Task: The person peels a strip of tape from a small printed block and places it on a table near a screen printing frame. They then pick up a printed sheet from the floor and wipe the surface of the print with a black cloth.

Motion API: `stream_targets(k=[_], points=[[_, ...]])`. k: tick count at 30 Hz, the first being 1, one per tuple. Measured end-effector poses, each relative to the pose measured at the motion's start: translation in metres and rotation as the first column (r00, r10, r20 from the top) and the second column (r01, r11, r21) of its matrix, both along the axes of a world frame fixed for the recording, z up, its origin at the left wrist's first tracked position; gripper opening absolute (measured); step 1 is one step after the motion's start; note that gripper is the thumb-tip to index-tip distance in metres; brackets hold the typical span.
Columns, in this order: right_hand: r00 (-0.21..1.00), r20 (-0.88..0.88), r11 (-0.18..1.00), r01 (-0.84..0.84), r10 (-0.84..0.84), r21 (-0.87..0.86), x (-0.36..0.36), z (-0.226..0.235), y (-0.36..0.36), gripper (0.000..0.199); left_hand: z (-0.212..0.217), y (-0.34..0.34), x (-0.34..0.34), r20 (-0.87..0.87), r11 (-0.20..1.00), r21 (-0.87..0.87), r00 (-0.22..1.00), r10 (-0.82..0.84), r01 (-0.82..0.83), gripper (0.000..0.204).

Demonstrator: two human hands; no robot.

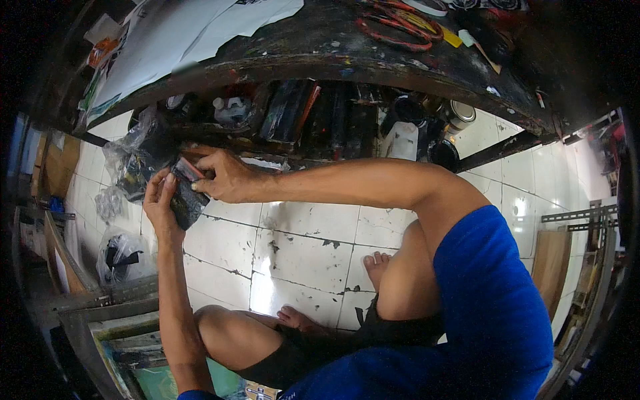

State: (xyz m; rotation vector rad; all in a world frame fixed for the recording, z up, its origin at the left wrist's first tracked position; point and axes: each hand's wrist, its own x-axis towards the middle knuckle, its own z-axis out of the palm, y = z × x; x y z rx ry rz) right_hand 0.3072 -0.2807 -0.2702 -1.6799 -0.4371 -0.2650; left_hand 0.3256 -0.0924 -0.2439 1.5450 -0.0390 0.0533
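My left hand [162,203] grips a dark, shiny piece that looks like plastic wrapping [189,208], at the left beneath the table's front edge. From the right, my right hand [230,177] reaches across with its fingers closed on a small flat piece with a reddish edge [190,169]. This piece lies against the upper part of the dark wrapping, and its exact kind is not clear. Both hands are close together, their fingertips almost meeting around the two things. Crumpled clear and black plastic bags [137,157] sit just beyond my left hand.
A paint-stained dark table [320,63] spans the far side, with white sheets [193,37] and red-handled scissor-like tools [403,27] on it. The shelf below holds a white jug [400,141], cans [460,115] and bottles. Frames [127,327] lean near my left knee. Dark scraps dot the tiled floor [300,260].
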Motion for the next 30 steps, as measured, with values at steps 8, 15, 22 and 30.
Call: stream_targets(k=[8,15,22,30], points=[[0.894,-0.360,0.964,-0.254,0.267,0.084,-0.005,-0.006,-0.008,0.017,-0.005,0.027,0.009,-0.205,0.950,0.176,0.953,-0.222,0.259,0.020],[0.896,-0.326,0.951,-0.305,0.302,0.040,-0.005,-0.014,-0.019,0.017,0.007,0.003,-0.002,-0.213,0.893,0.334,0.947,-0.239,0.301,0.038],[0.884,-0.262,0.917,-0.399,0.388,0.012,-0.001,-0.022,-0.023,0.014,0.008,0.006,0.001,-0.303,0.854,0.356,0.911,-0.279,0.380,0.022],[0.676,-0.546,0.775,-0.627,0.495,-0.075,0.017,-0.019,-0.055,0.027,0.008,-0.005,-0.006,-0.344,0.794,0.377,0.868,-0.359,0.477,0.018]])
